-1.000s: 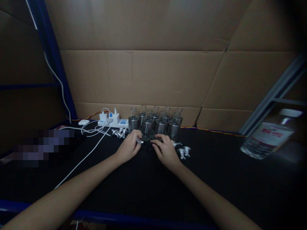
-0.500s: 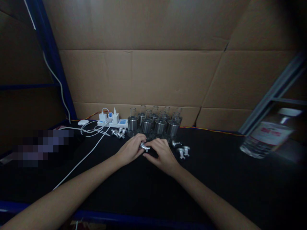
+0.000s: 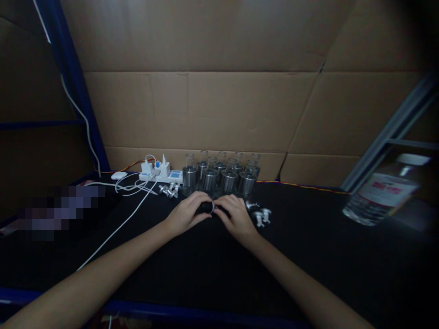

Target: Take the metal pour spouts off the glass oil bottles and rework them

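Note:
Both my hands meet at the middle of the black table [image 3: 206, 260]. My left hand [image 3: 185, 212] is closed on a small black round part [image 3: 206, 207] with a silver rim. My right hand [image 3: 236, 214] pinches the same part from the right side. Just behind my fingers stand several silver cylinders with glass tops [image 3: 219, 176] in two rows. A few small silver fittings [image 3: 260, 215] lie to the right of my right hand, and some more silver fittings [image 3: 168, 189] lie to the left of the cylinders.
A white power strip [image 3: 161, 174] with chargers and white cables [image 3: 126, 214] sits at the back left. A clear plastic bottle [image 3: 380, 194] stands at the right. Cardboard sheets [image 3: 212, 109] wall the back. A blue frame post [image 3: 73, 87] rises at left.
My hands drew together; a silver fitting showed between them half a second ago, and now they hold a black round part with a silver rim between the fingertips.

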### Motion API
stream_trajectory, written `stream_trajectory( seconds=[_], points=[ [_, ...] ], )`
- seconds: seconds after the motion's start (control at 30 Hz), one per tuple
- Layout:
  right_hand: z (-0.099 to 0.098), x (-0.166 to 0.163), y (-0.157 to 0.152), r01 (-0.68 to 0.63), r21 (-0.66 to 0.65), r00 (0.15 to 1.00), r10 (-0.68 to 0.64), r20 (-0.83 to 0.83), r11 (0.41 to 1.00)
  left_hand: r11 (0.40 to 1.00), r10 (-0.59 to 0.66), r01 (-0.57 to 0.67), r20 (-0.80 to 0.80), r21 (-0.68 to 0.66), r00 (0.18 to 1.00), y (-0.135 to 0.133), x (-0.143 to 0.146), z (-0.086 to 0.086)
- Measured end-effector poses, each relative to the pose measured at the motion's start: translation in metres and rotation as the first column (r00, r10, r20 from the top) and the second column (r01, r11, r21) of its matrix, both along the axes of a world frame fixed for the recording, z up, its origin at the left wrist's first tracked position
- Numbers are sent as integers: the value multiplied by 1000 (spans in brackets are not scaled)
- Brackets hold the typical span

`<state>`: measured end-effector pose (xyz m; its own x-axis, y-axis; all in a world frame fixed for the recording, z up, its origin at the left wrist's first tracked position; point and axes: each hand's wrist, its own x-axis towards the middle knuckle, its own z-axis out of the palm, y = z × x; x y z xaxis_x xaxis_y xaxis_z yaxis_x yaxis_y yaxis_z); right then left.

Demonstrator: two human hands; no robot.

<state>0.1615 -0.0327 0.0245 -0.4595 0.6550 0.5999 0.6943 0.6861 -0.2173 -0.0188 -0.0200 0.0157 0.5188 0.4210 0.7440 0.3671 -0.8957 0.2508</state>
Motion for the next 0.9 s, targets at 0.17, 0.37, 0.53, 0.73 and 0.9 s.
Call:
stream_trajectory(
  seconds=[0.17,0.37,0.53,0.73,0.9],
  points=[
    [-1,2,2,-21,-14,1000,20,-11,1000,999,29,-28,-27,28,999,-3,0,0],
    [0,-1,1,-28,-35,1000,29,8,999,999,43,-41,-70,28,997,-6,1,1],
    [-1,-2,0,-1,-19,1000,1,-25,1000,1000,11,-11,-49,16,999,-5,2,0],
    [1,-2,-2,3,28,994,1,-110,1000,997,70,-69,-21,34,997,-2,1,0],
    [5,-4,-9,-56,80,990,65,-122,995,993,112,-112,-27,28,993,-2,1,-1]
  ],
)
